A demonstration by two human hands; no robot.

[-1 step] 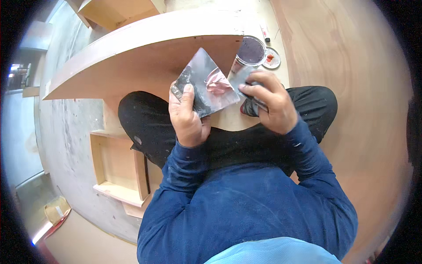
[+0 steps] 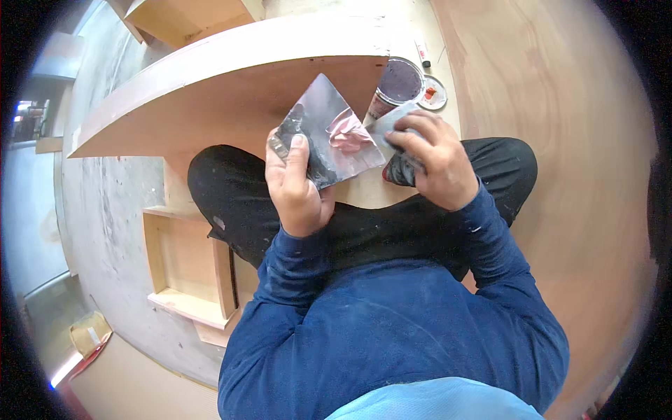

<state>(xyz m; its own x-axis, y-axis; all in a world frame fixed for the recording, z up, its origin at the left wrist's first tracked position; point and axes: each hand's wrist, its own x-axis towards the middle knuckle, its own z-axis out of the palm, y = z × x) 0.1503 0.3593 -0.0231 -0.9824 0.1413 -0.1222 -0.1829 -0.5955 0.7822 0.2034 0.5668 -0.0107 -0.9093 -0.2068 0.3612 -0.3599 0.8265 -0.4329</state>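
Left hand (image 2: 299,192): around 10 o'clock of picture centre, forearm in from 7, knuckles turned outward. Thumb lies flat on the upper face of a grey plate (image 2: 318,105), pointing to 12; other fingers partly hidden at the 9 o'clock edge and beneath, so plate is pinched between thumb and fingers. Plate sits at 1 o'clock from this hand, diamond-wise, one corner to 12. Lump of pink paste (image 2: 350,136) on its 3 o'clock half, dark smears nearer the thumb.

Right hand (image 2: 444,164): at 2 o'clock, forearm in from 4, back of hand up, wrist slightly bent. Fingers curled, bunched together over a flat grey scraper (image 2: 392,122); thumb hidden, can't tell its placement. Scraper blade points to 10, just beside plate; contact unclear.

Both hands held above the lap, between dark-trousered knees. Open tin (image 2: 399,80) at 1 o'clock, lid (image 2: 435,94) at its 4. Curved wooden panel (image 2: 224,84) at 11.
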